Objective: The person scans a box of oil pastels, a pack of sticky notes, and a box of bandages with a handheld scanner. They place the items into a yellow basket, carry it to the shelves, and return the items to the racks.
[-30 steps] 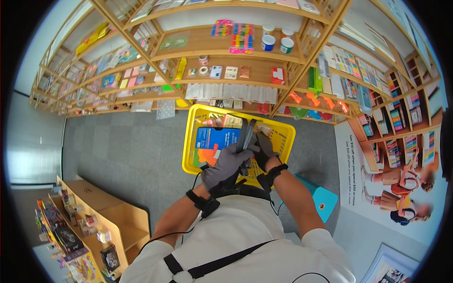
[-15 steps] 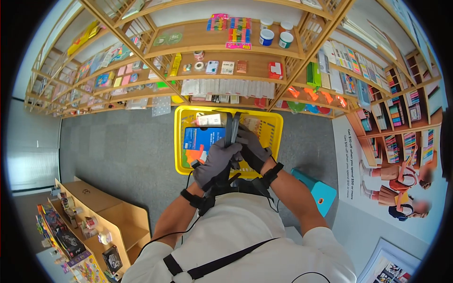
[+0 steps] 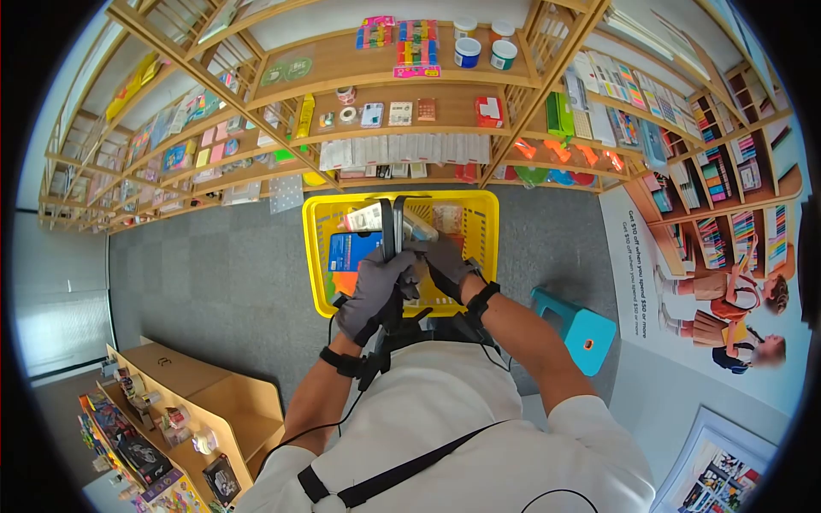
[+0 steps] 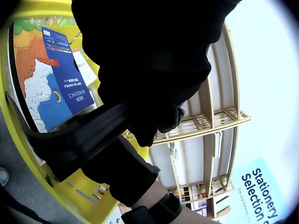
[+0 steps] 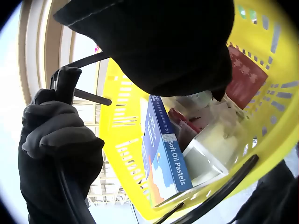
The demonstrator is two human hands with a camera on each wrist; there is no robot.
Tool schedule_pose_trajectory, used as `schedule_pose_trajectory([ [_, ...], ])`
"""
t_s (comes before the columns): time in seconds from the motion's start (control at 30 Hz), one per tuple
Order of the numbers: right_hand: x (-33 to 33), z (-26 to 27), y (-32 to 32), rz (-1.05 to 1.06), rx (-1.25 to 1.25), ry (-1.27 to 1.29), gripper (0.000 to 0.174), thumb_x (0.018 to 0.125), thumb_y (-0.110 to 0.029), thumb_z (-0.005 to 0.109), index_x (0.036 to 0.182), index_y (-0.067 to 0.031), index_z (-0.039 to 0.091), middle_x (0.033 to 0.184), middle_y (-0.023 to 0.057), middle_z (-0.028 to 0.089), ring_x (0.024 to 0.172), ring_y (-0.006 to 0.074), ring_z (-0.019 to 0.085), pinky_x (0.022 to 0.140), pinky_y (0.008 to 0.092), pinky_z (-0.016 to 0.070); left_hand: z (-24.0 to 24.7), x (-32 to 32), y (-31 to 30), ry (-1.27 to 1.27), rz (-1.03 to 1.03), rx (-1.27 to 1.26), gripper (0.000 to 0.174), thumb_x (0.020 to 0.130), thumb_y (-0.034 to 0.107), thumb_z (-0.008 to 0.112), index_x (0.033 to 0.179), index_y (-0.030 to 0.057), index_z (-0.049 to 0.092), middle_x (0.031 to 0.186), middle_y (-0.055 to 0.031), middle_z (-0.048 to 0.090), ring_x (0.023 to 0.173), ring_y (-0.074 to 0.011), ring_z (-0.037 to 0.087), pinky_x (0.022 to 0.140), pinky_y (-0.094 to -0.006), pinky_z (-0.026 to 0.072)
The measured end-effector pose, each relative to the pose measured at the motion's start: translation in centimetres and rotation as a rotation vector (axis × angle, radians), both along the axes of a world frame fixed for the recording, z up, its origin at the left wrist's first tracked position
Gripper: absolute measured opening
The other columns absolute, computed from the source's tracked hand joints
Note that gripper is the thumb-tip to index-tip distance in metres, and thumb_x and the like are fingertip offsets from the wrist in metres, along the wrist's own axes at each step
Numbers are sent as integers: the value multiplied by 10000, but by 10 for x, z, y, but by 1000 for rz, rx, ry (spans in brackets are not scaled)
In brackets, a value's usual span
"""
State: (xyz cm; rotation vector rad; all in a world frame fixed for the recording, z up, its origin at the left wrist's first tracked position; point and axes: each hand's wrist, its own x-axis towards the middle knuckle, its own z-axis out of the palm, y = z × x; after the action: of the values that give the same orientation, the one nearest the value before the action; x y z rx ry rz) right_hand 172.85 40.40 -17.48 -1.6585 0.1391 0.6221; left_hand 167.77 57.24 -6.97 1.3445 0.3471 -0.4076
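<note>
A yellow shopping basket (image 3: 487, 224) hangs or stands in front of my body, close to the shelves. My left hand (image 3: 376, 286), in a grey glove, grips the basket's two black handles (image 3: 387, 229), which stand close together. In the right wrist view, this left hand (image 5: 63, 133) has its fingers curled round them. My right hand (image 3: 445, 267), also gloved, is over the basket's right half, beside the left hand; I cannot tell whether its fingers hold anything. Inside lie a blue box of soft oil pastels (image 5: 170, 163), a red packet (image 5: 245, 77) and clear plastic packages (image 5: 212, 149).
Wooden shelves (image 3: 402, 121) with stationery, tape rolls and paint tubs (image 3: 467, 53) rise ahead. A turquoise stool (image 3: 577, 329) is on the floor to the right, near a wall poster (image 3: 637, 282). Behind on the left stands a low wooden display unit (image 3: 184, 372).
My right hand has shifted from the basket's right side toward the left hand. The handles and basket have moved left in the head view, and the shelves have shifted left too.
</note>
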Motion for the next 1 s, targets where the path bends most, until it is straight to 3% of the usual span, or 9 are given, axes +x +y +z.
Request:
schedule_pose_trajectory([
  [0.03, 0, -7, 2, 3, 4, -4, 348, 959, -206, 755, 1257, -33, 708, 1070, 70, 755, 942, 172, 736, 793, 306, 577, -4, 0, 3, -11, 1, -13, 94, 1008, 105, 675, 1067, 43, 714, 761, -19, 650, 638, -117, 610, 552, -285, 524],
  [0.13, -12, -40, 1, -226, 419, 229, 372, 1012, -212, 711, 1330, -28, 656, 1127, 83, 736, 977, 182, 737, 819, 312, 593, -8, 2, 11, -30, -7, -40, 86, 1011, 101, 670, 1056, 44, 716, 769, -20, 653, 650, -118, 618, 554, -279, 517],
  [0.23, -34, -27, -9, -323, 542, 227, 414, 1032, -216, 684, 1392, -22, 623, 1186, 99, 733, 990, 184, 744, 837, 305, 596, 4, 2, 17, 36, 36, -130, 195, 1019, 132, 668, 1160, 35, 762, 775, -2, 651, 625, -90, 605, 544, -254, 517],
  [0.43, -49, 16, -13, -537, 837, 410, 407, 1083, -186, 603, 1453, -17, 577, 1276, 106, 711, 1018, 203, 755, 891, 301, 604, -5, 4, 22, 8, 114, -125, 210, 1029, 133, 655, 1177, 28, 760, 758, 3, 624, 611, -93, 599, 543, -259, 529],
  [0.57, -51, -24, -18, -444, 616, 233, 402, 1053, -215, 638, 1399, -11, 625, 1219, 105, 740, 1012, 217, 761, 893, 328, 603, -4, 6, 27, 16, 136, -163, 229, 1032, 125, 640, 1198, 18, 754, 746, -5, 619, 602, -111, 607, 542, -278, 551],
  [0.67, -45, -28, -20, -345, 294, 96, 404, 976, -206, 710, 1337, -28, 684, 1148, 117, 768, 1007, 232, 765, 882, 369, 606, -5, 7, 27, 7, 162, -158, 247, 1030, 113, 626, 1217, 4, 747, 717, -18, 607, 585, -140, 613, 543, -308, 570],
  [0.73, -51, -29, -25, -292, 127, 28, 430, 954, -184, 721, 1360, -51, 678, 1177, 128, 760, 1047, 260, 756, 910, 386, 599, -5, 6, 27, -3, 189, -147, 253, 1028, 110, 623, 1223, 7, 748, 709, -19, 605, 577, -144, 614, 540, -312, 573],
  [0.8, -52, 26, -21, -182, -205, -107, 503, 910, -139, 742, 1406, -98, 667, 1234, 151, 746, 1127, 314, 737, 967, 421, 585, -5, 5, 27, -9, 207, -143, 256, 1027, 108, 621, 1226, 8, 748, 705, -20, 603, 572, -146, 615, 539, -315, 574],
  [1.0, -52, 27, -13, -75, -366, -567, 591, 789, -102, 811, 1371, -119, 709, 1241, 171, 753, 1156, 350, 719, 996, 432, 567, -10, 4, 25, -20, 254, -137, 260, 1033, 112, 617, 1232, 12, 750, 704, -21, 600, 577, -142, 614, 537, -317, 572],
])
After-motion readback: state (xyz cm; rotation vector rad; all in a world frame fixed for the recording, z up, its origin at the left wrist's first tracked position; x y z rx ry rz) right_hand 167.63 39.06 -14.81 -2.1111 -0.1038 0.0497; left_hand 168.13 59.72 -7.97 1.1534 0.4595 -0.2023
